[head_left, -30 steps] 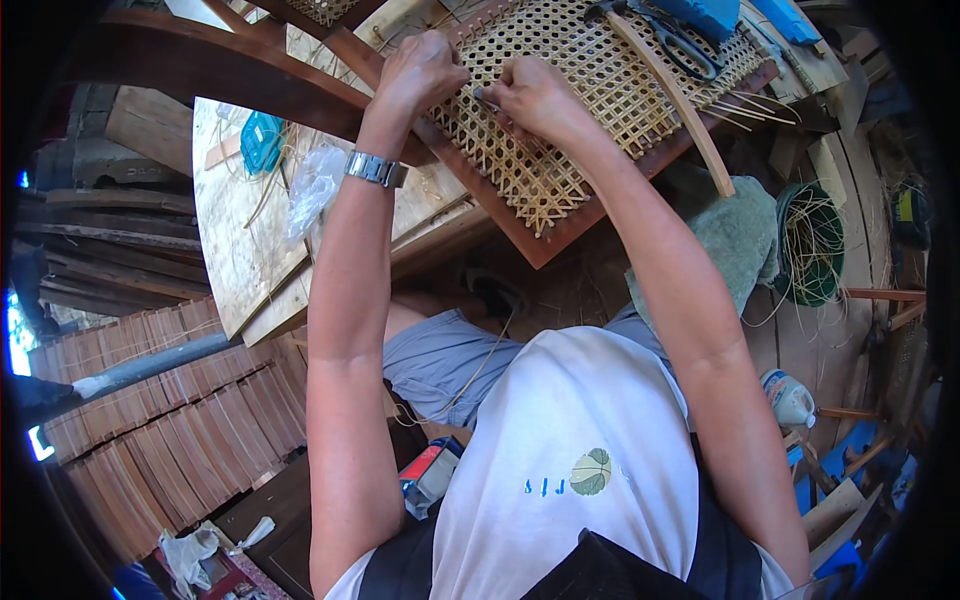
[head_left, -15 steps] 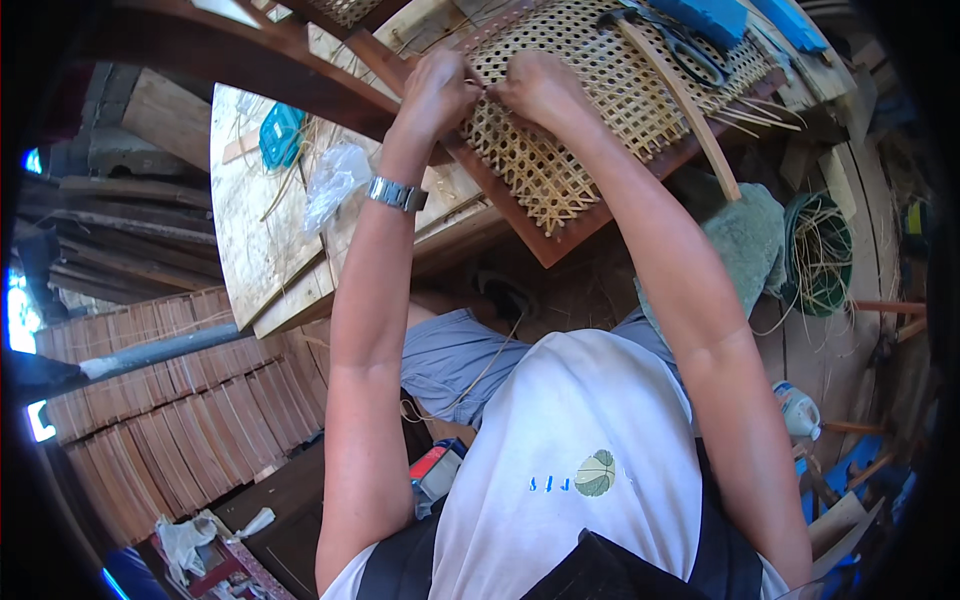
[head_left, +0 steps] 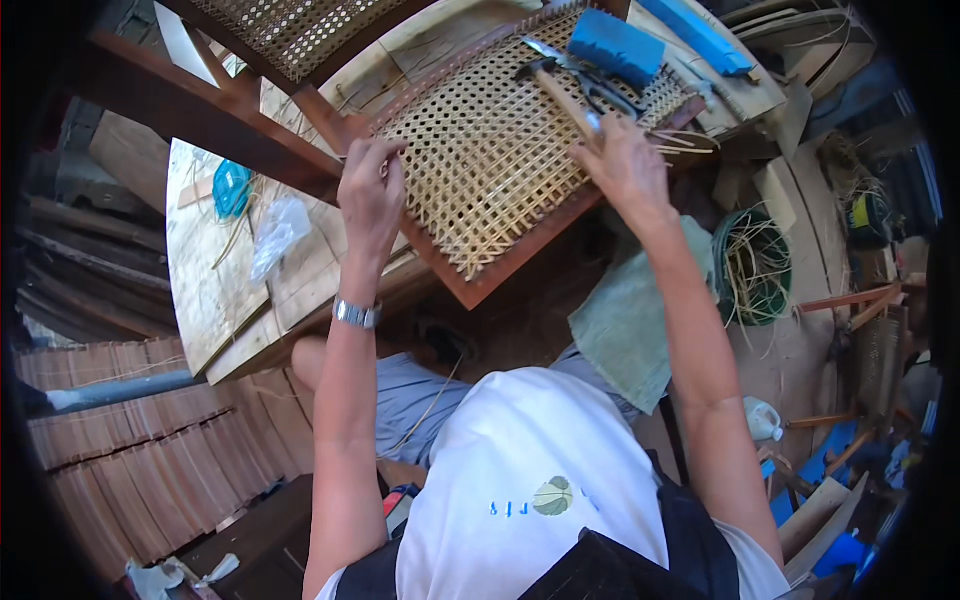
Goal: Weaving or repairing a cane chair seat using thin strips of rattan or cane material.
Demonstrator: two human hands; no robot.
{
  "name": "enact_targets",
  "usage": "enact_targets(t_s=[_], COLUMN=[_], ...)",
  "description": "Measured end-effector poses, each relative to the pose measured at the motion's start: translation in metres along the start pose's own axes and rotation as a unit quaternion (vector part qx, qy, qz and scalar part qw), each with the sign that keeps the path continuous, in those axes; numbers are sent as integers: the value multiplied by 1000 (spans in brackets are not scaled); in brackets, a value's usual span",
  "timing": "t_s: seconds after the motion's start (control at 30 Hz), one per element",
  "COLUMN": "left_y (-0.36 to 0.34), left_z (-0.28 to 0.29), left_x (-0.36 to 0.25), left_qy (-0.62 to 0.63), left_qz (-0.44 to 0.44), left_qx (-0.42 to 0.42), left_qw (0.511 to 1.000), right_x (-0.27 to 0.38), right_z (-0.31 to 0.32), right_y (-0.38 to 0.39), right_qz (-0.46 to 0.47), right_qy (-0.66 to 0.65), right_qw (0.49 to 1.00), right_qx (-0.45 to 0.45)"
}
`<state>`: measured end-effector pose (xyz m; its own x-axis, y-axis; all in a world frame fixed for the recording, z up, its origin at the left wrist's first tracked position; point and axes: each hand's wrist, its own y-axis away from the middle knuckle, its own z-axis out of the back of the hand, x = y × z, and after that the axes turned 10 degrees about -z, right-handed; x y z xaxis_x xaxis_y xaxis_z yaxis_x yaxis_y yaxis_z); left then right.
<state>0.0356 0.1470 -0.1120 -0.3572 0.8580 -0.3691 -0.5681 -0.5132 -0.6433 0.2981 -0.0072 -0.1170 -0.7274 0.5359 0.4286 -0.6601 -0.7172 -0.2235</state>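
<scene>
Fingers of the right hand (head_left: 632, 176) curl at the wooden-handled hammer (head_left: 566, 100) lying on the woven cane seat (head_left: 480, 150) over the tabletop (head_left: 212, 285); those of the left hand (head_left: 370, 197) bend beside it. I cannot tell either grip. Caning seems underway; lifting the hammer calls for a firm hold.

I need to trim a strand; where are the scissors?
In the head view, the scissors lie right of centre near the top, on the cane seat between the hammer and the blue block, beyond the right hand.
</scene>
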Motion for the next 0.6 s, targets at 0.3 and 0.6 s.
enact_targets(t_s=[0.3,0.6], left_y=[61,75], left_z=[16,5], left_x=[-20,-6], left_qy=[58,248], left_qz=[179,320], left_qx=[-146,-279], left_qw=[971,871], right_x=[-23,7], right_z=[10,-2], right_y=[-78,-74], right_qz=[101,183], right_qy=[15,-62], right_qw=[995,981], right_qx=[-22,-27])
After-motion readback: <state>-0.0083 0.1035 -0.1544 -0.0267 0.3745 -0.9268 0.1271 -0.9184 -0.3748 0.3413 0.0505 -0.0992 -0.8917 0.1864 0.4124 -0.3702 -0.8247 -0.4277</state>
